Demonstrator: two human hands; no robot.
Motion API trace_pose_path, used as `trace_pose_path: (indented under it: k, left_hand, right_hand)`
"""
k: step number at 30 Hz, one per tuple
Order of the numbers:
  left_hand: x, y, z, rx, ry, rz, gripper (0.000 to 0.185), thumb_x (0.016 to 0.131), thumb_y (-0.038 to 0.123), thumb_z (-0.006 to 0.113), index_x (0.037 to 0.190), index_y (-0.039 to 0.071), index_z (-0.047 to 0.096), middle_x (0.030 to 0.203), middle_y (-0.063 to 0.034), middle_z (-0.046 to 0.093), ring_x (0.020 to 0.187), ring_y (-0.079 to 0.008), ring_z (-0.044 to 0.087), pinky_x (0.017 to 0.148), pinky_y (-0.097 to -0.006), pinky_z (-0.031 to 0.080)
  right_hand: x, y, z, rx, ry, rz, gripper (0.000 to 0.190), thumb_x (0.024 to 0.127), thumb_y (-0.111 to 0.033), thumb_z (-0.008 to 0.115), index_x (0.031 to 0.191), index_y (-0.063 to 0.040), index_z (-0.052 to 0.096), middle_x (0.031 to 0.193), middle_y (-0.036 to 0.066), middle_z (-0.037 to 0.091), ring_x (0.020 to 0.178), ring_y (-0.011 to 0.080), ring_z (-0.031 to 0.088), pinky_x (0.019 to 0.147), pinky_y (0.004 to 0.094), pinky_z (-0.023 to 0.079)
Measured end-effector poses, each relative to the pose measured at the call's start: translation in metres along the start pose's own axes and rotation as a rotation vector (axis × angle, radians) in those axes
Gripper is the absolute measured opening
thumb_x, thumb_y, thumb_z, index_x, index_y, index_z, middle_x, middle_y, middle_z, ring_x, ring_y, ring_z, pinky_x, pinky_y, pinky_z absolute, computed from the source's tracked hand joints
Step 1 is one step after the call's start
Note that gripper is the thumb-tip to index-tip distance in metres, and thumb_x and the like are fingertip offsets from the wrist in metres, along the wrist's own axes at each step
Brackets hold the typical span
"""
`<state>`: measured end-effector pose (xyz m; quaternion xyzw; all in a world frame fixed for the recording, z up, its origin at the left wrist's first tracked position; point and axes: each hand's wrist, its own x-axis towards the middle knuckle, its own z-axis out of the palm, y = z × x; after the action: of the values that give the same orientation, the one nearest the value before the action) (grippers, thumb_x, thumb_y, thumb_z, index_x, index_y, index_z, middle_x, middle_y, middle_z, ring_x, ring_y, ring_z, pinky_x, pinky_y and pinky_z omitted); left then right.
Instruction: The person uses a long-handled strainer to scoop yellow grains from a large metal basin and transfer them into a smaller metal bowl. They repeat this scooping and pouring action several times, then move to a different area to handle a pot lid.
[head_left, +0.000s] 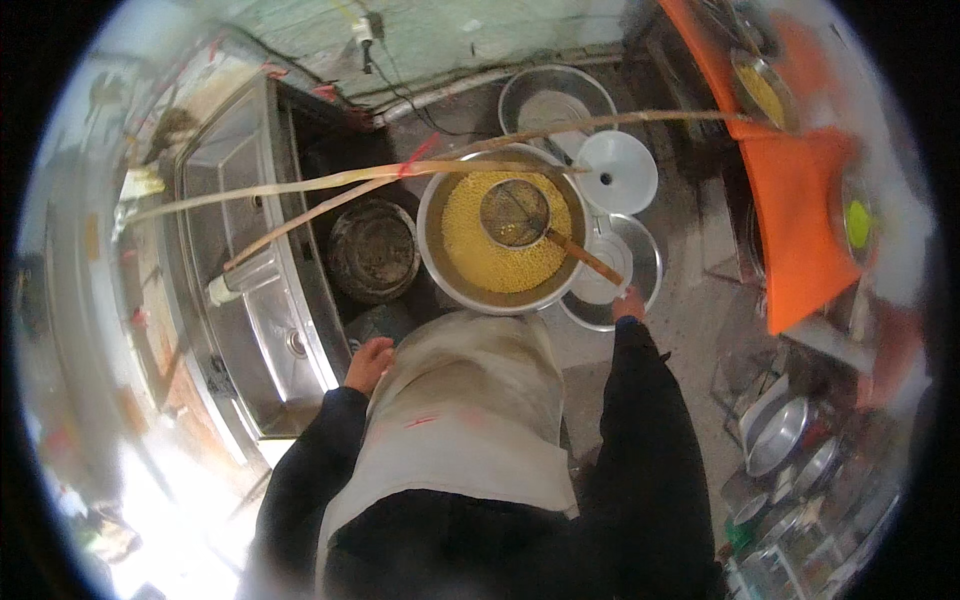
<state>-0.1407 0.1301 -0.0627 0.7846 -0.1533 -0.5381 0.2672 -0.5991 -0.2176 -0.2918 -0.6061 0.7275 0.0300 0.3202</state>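
Note:
A large metal pot (429, 259) stands in front of me, holding many small yellow beans or grains (480, 262). A round mesh strainer (510, 214) lies on them, with a few in its mesh. Its wooden handle (589, 259) crosses the pot's rim toward my right hand (628, 304). My right fingers are at the handle's end; whether they touch it is too small to tell. My left hand (370, 364) hangs beside my pale apron (465, 390), fingers loosely bent and nothing seen in it.
Two joined wooden sticks (330, 180) pass above the pot. To the left are a metal sink (281, 322) and a dark round vessel (375, 251). White funnel (616, 172) and metal basins (652, 277) (517, 90) surround the pot. An orange sheet (795, 217) hangs right; bowls (780, 435) sit lower right.

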Motion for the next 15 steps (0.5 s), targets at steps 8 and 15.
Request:
trace_pose_path:
  k: [8,15]
  left_hand:
    - [0.001,-0.014,-0.004,-0.037,-0.039,-0.181,0.029,0.096,0.018,0.056,0.120,0.001,0.057,0.099,-0.0058,0.066,0.083,-0.0134,0.063,0.069,-0.0259,0.051]
    - [0.005,0.026,0.011,-0.060,-0.041,-0.131,0.025,0.096,0.016,0.055,0.114,0.000,0.059,0.091,-0.0060,0.065,0.071,-0.0103,0.058,0.063,-0.0254,0.048]
  right_hand:
    - [0.023,-0.022,0.014,0.517,-0.237,0.326,0.057,0.081,-0.028,0.068,0.131,-0.005,0.053,0.133,0.023,0.053,0.117,0.0368,0.055,0.101,0.0435,0.043]
    - [-0.007,-0.029,0.041,0.196,-0.127,0.208,0.039,0.082,-0.026,0.062,0.115,-0.004,0.060,0.114,0.024,0.062,0.103,0.0401,0.062,0.092,0.0460,0.049]
